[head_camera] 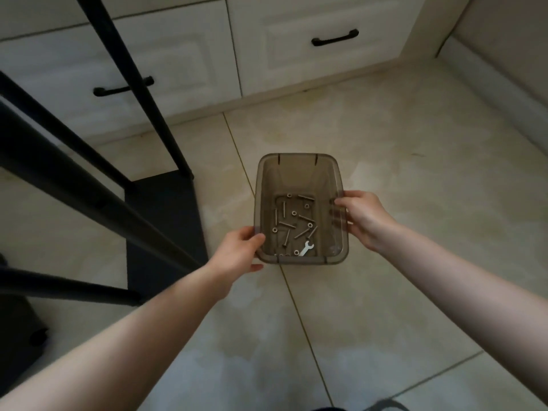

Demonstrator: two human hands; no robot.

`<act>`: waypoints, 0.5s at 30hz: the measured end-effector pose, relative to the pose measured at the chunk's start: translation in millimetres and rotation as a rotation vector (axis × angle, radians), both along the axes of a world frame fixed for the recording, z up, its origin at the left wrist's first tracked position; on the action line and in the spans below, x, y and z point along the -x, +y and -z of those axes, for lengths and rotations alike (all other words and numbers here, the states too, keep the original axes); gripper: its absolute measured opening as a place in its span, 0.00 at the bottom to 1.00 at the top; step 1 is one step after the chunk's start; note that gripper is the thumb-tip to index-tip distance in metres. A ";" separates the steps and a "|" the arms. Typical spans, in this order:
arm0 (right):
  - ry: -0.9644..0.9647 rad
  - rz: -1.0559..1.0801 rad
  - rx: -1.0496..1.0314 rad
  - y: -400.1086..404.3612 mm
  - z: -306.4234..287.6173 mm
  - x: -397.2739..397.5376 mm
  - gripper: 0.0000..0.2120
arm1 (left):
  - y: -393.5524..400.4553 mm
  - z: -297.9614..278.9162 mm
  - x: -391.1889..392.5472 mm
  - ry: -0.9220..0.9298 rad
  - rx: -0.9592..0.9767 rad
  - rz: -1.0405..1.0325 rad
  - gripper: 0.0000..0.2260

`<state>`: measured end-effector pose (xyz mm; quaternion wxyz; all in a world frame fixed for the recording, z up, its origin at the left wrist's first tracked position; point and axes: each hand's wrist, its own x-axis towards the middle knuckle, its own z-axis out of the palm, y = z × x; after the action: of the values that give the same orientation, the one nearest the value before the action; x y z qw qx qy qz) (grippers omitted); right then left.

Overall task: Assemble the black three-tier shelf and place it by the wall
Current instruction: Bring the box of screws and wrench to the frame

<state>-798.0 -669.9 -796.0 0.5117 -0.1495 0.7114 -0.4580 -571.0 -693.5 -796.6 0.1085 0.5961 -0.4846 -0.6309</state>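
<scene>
A smoky translucent plastic bin [299,170] is over the tiled floor, with both my hands on it. Inside lie several screws [287,225], several nuts and a small silver wrench [306,248]. My left hand [237,252] grips the bin's near-left rim, thumb over the edge. My right hand [364,218] grips the right wall, thumb at the rim. The black shelf frame [89,179] stands at the left, its slanted bars running up out of view and a black shelf panel [166,221] low by the floor.
White cabinets with black drawer handles [335,40] line the back. A wall and skirting board [492,84] run along the right. Beige floor tiles [415,173] spread around the bin. A dark object [20,336] sits at the lower left.
</scene>
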 end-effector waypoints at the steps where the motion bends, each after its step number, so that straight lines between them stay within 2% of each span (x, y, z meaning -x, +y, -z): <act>1: -0.001 -0.005 0.006 -4.8 -0.3 -0.6 0.10 | -3.5 -0.9 -0.2 -0.010 -0.004 0.000 0.13; 9: 0.063 -0.013 0.054 -28.9 9.6 2.6 0.14 | -27.6 6.2 6.3 -0.042 0.047 -0.005 0.08; 15: 0.065 -0.003 0.056 -45.6 13.8 13.5 0.11 | -47.4 10.4 19.6 -0.084 0.077 0.002 0.07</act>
<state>-811.5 -715.5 -809.8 0.4846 -0.1797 0.7144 -0.4716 -590.6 -740.8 -807.0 0.1103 0.6172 -0.5131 -0.5862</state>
